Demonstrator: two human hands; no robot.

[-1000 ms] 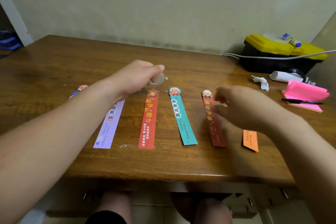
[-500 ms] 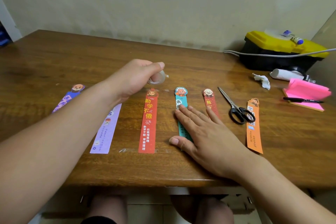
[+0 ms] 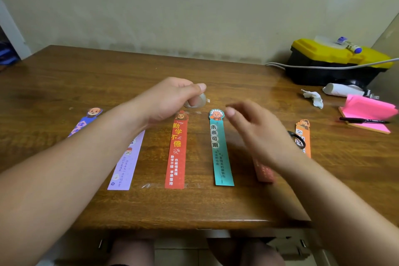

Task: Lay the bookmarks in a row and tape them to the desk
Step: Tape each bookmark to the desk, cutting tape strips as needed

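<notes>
Six narrow paper strips lie side by side on the wooden bench point(image 3: 64, 84): a blue bookmark point(image 3: 93, 114) and a lilac bookmark point(image 3: 127, 164), both partly under the left forearm, a red bookmark point(image 3: 177, 153) with yellow characters, a teal bookmark point(image 3: 220, 153), a dark red bookmark point(image 3: 264, 171) and an orange bookmark point(image 3: 303, 134). Cartoon heads top the visible ends. The left hand point(image 3: 168, 101) pinches a clear tape roll point(image 3: 196, 102) above the red one's top. The right hand point(image 3: 254, 131), blurred, hovers with loose fingers, holding nothing.
</notes>
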